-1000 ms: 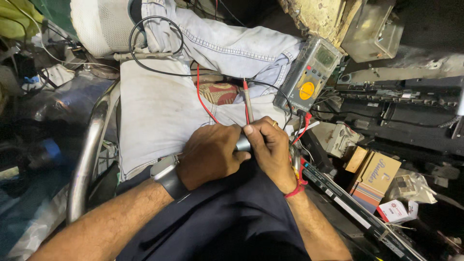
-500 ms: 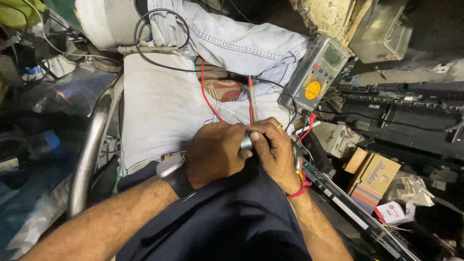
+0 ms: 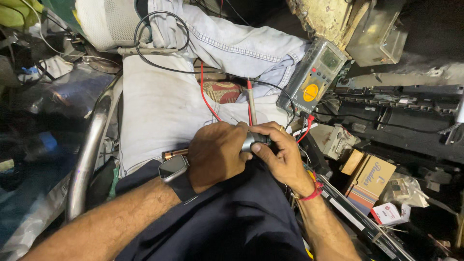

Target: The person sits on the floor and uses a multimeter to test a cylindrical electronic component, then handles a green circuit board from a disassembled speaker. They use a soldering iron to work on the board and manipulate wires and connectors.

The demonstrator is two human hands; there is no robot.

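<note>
While both fists close on it, I see the grey metal cylinder (image 3: pixel 254 140) lying crosswise, clamped between my left hand (image 3: pixel 217 154) and right hand (image 3: pixel 282 154)

The multimeter (image 3: pixel 313 77) — grey-cased, with an orange round dial — carries a small greenish rectangular screen at its upper end. Well below it and to the right lies a tan cardboard box (image 3: pixel 372 180) with striped orange and blue edging. Just beyond that box, further from the meter, sits a small white carton (image 3: pixel 390 213) with a red mark. A pale box (image 3: pixel 334 140) lies just below the meter.
</note>
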